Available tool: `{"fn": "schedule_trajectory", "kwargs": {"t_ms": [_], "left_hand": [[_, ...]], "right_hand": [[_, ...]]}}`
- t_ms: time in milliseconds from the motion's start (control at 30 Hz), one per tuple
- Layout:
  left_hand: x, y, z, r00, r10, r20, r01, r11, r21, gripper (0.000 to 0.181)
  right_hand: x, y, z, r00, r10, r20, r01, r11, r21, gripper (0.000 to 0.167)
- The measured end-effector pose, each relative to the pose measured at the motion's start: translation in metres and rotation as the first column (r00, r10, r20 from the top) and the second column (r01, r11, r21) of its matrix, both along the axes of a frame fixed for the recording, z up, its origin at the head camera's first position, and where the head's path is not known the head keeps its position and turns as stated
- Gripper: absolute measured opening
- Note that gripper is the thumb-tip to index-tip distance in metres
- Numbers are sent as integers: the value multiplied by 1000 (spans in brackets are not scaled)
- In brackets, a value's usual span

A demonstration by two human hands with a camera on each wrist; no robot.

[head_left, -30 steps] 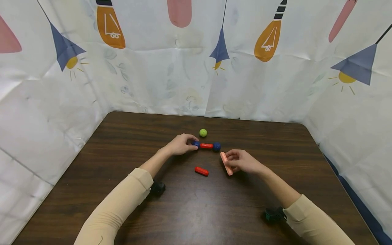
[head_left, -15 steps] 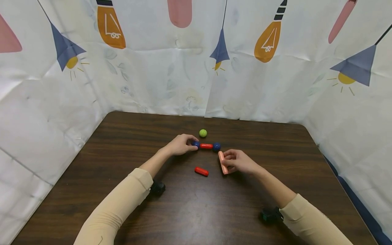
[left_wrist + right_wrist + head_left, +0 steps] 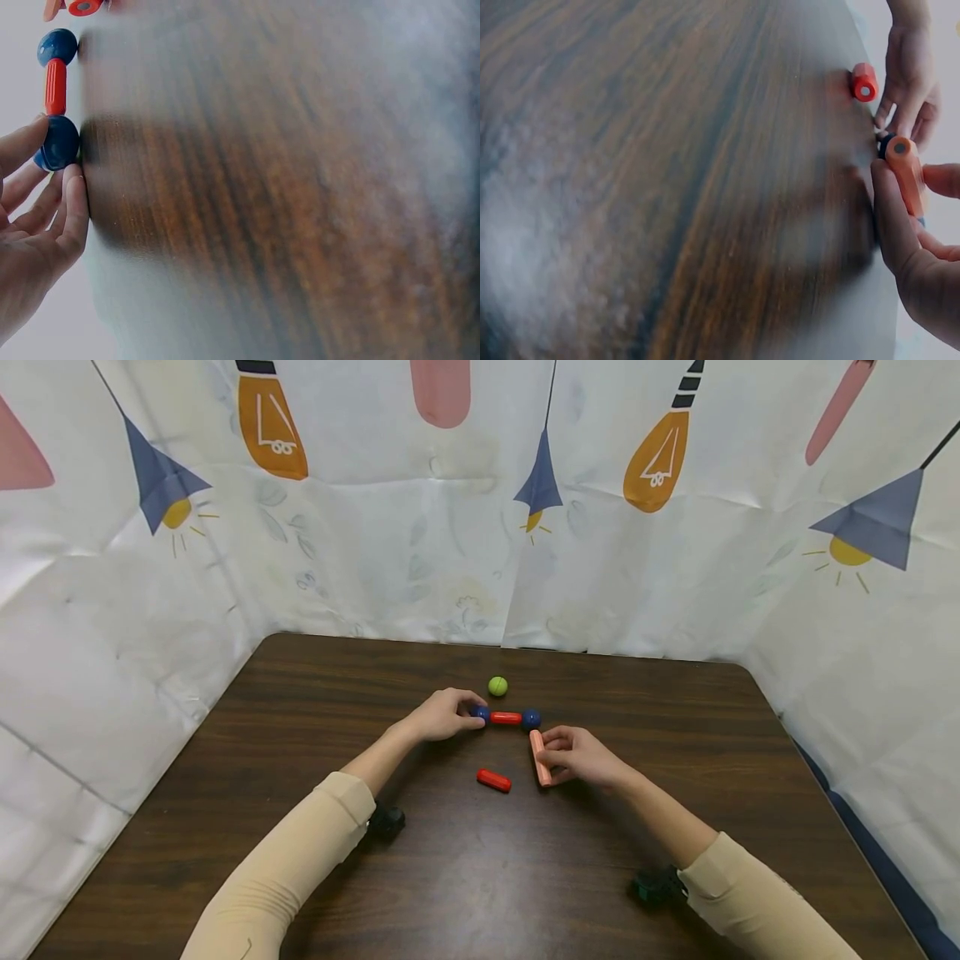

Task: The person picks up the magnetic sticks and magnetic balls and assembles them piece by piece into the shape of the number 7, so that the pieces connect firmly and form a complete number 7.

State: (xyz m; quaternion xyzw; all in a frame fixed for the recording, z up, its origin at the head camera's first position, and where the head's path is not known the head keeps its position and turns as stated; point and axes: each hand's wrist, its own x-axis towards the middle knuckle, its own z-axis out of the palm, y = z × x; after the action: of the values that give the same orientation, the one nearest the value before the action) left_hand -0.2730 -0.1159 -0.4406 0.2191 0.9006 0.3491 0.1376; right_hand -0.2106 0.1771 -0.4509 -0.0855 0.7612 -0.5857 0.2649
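In the head view, my left hand pinches the left blue ball between thumb and fingers. A short red rod joins it to a second blue ball on the right. My right hand grips a longer salmon-coloured rod between thumb and fingers. The far end of that rod is close below the right ball; whether they touch I cannot tell. In the right wrist view, a round metal spot shows in the end of the salmon rod.
A loose red rod lies on the dark wooden table, nearer than the joined pieces. Behind them sits a small green ball. A white printed curtain hangs around the table's back and sides.
My right hand has shifted left with the salmon rod, bringing its far end close to the right blue ball. The left hand and the joined pieces have stayed in place.
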Motion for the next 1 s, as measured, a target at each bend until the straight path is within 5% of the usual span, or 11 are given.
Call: {"fn": "schedule_trajectory", "kwargs": {"t_ms": [1000], "left_hand": [[1,0,0,1000,-3,6,3,1000,2,37]], "right_hand": [[-3,-15,0,994,-94,52,94,996,0,51]]}}
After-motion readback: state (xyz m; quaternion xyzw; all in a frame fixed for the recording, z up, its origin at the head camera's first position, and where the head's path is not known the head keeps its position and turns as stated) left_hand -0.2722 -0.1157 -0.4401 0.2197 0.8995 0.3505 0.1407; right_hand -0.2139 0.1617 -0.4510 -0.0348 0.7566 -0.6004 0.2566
